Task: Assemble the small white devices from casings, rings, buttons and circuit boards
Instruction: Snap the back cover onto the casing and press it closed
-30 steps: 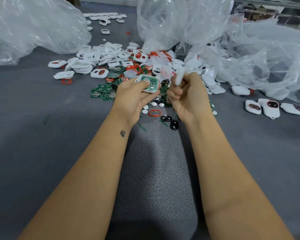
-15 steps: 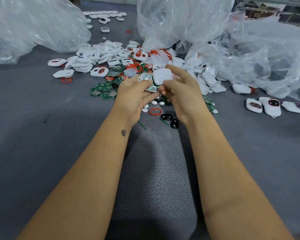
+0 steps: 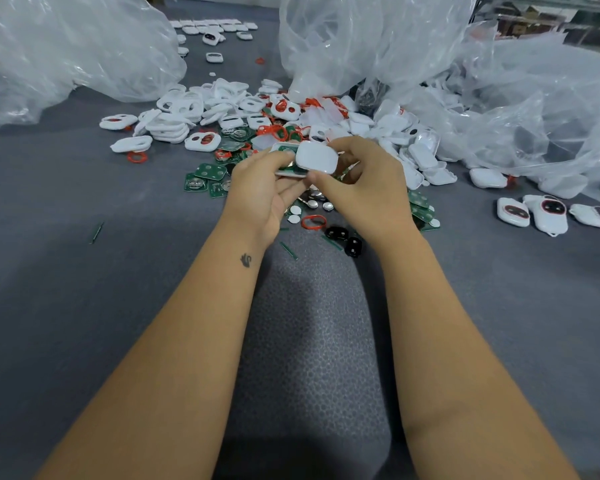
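My left hand (image 3: pixel 260 188) grips a white casing half with a green circuit board (image 3: pixel 286 149) set in it. My right hand (image 3: pixel 364 185) pinches a plain white casing cover (image 3: pixel 316 157) by its edges and holds it tilted over the right part of that half, touching it. Behind both hands lies a heap of white casings (image 3: pixel 187 112), red rings (image 3: pixel 272 131) and green circuit boards (image 3: pixel 205 176). Small silver round cells (image 3: pixel 312 204), a red ring (image 3: pixel 314 222) and black buttons (image 3: pixel 343 237) lie just under my hands.
Three finished white devices (image 3: pixel 548 213) lie at the right on the grey mat (image 3: pixel 84 271). Large clear plastic bags (image 3: pixel 66 46) stand at the back left, and more bags (image 3: pixel 499 91) at the back middle and right. A row of devices (image 3: pixel 215 27) lies far back.
My right hand turned the white cover flat side up and brought it left onto the casing half in my left hand. Both hands rose slightly together.
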Demonstrator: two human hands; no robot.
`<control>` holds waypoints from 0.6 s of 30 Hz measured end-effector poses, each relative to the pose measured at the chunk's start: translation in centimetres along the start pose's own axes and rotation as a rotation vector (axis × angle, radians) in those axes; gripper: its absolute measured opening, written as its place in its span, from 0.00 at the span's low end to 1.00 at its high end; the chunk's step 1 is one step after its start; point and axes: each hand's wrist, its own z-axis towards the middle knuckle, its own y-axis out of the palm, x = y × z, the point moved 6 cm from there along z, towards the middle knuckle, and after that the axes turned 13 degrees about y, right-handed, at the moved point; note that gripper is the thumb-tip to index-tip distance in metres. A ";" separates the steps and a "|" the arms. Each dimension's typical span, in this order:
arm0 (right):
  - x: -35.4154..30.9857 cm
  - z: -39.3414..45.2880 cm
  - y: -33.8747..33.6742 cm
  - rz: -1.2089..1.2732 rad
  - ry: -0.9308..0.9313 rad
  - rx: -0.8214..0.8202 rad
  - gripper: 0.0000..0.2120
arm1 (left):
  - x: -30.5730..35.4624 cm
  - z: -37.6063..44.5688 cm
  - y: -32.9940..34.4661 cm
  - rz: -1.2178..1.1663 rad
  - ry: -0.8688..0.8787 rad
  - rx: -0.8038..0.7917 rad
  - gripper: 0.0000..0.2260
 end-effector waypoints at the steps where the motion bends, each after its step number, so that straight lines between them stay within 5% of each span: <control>1: -0.1 -0.1 -0.1 0.013 -0.007 0.015 0.15 | 0.0 0.0 0.0 -0.011 -0.010 0.002 0.06; 12: -0.5 -0.4 0.4 -0.106 -0.072 0.013 0.18 | -0.6 -0.3 0.4 -0.005 -0.110 -0.070 0.17; 18: -0.3 -0.2 0.4 -0.147 -0.052 0.028 0.17 | -0.4 -0.6 1.0 0.061 -0.080 -0.172 0.08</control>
